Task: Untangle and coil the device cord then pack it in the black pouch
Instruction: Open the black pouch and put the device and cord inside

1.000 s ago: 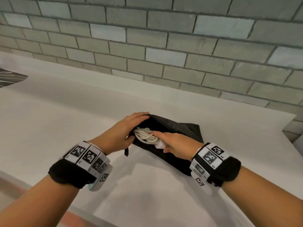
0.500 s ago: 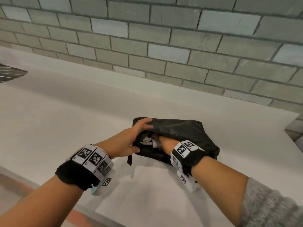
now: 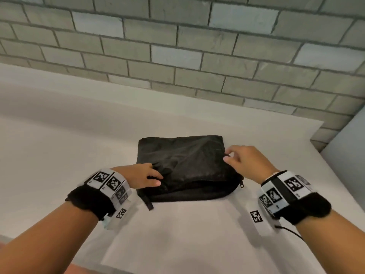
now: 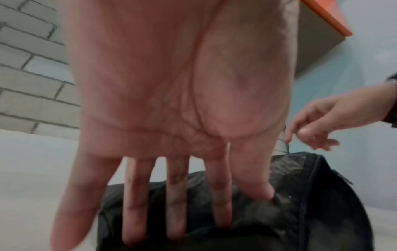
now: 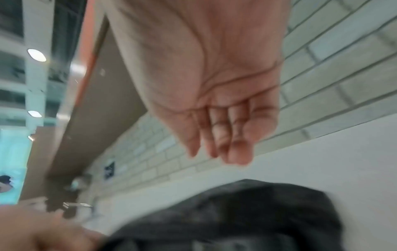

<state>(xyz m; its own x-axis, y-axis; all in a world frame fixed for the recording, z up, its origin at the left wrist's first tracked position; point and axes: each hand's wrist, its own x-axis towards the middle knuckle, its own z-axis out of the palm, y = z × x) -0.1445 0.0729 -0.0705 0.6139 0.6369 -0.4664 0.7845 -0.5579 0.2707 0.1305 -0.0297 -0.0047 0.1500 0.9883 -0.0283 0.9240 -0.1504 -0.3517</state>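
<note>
The black pouch (image 3: pixel 187 165) lies flat on the white counter, its zipped edge toward me and gaping slightly. My left hand (image 3: pixel 152 177) rests on the pouch's near left corner; in the left wrist view its fingers (image 4: pixel 174 203) lie straight on the pouch (image 4: pixel 300 212) fabric. My right hand (image 3: pixel 235 155) hovers over the pouch's right edge with loosely bent fingers and nothing in it. The right wrist view shows those fingers (image 5: pixel 219 144) above the blurred pouch (image 5: pixel 257 212). No cord shows in any view.
The white counter (image 3: pixel 59 145) runs back to a grey brick wall (image 3: pixel 177 46). A pale blue-grey panel (image 3: pixel 345 155) closes the right end. An orange-edged cabinet (image 4: pixel 322 25) hangs overhead. The counter's front edge lies just below my forearms.
The white cord has gone out of sight inside the pouch. My right hand has come out of the opening and moved to the pouch's right edge. The pouch now lies flat.
</note>
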